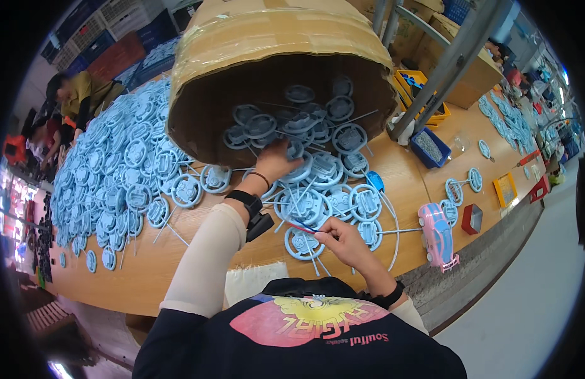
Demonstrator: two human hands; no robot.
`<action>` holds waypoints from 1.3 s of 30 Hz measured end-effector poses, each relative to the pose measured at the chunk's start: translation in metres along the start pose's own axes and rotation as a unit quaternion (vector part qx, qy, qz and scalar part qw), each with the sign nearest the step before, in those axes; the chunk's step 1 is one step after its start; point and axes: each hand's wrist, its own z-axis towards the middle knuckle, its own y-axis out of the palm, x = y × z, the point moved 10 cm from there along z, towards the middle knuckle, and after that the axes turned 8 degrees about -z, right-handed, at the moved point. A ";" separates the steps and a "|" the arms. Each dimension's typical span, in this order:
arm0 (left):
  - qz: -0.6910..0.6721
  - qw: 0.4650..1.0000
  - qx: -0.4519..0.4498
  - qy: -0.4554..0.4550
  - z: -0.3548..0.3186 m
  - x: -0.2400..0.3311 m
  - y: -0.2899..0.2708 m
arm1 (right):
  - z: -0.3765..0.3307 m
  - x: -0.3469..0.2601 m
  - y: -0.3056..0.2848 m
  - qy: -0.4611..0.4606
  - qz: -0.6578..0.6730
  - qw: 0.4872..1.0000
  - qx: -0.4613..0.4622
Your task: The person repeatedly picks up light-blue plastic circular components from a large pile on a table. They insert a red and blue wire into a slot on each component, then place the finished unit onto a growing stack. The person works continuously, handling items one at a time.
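Note:
Light blue plastic rings with spokes, like toy steering wheels (350,138), lie inside the mouth of a large cardboard box (280,35) tipped towards me. At its lower lip my left hand (276,163) reaches among them, its fingers curled round a wheel (295,150) and partly hidden. More wheels (303,207) with thin stalks spill onto the table just before the box. Over this nearer heap, my right hand (346,241) pinches a thin red and dark blue item (303,228), whose exact kind I cannot make out.
A big mound of blue wheels (115,170) covers the table's left. To the right are a pink and blue toy car (438,237), a blue bin (429,148), a yellow tray (505,189) and a metal post (453,69). A co-worker (87,91) bends at the far left.

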 end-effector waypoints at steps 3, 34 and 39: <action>-0.005 0.998 0.057 0.016 -0.026 0.011 -0.013 | -0.003 0.011 -0.010 0.011 0.039 0.998 0.040; -0.641 0.749 -0.006 -0.168 -0.200 0.019 -0.035 | -0.025 -0.057 -0.003 -0.102 -0.277 0.953 0.060; -0.657 0.734 -0.027 -0.171 -0.202 0.031 -0.030 | -0.024 -0.060 0.003 -0.090 -0.288 0.952 0.051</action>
